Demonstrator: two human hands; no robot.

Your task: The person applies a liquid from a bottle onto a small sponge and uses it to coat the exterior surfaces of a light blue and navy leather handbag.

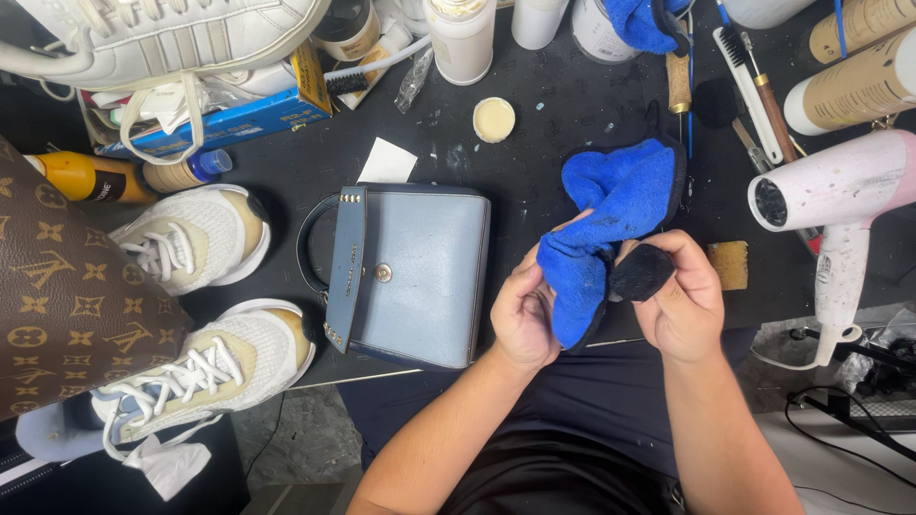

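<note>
both hands grip the blue cloth (pixel 611 219) above the counter (pixel 534 105). the left hand (pixel 523 310) pinches its lower fold, the right hand (pixel 682 296) its black edge. a blue handbag (pixel 420 277) lies beside them.

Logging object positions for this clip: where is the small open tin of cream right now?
In the head view, the small round tin sits open on the dark worktable, upper centre, above the blue handbag and left of the blue cloth.

From my seat, the blue cloth (pixel 611 219) covered most of my left hand (pixel 523 315) fingers, so I couldn't see the grip. The brown bag (pixel 57 286) ran off the left edge, and the white shoe (pixel 162 38) up top got cropped. The hair dryer (pixel 840 191) was clipped at the right edge, its cord end out of sight.
</note>
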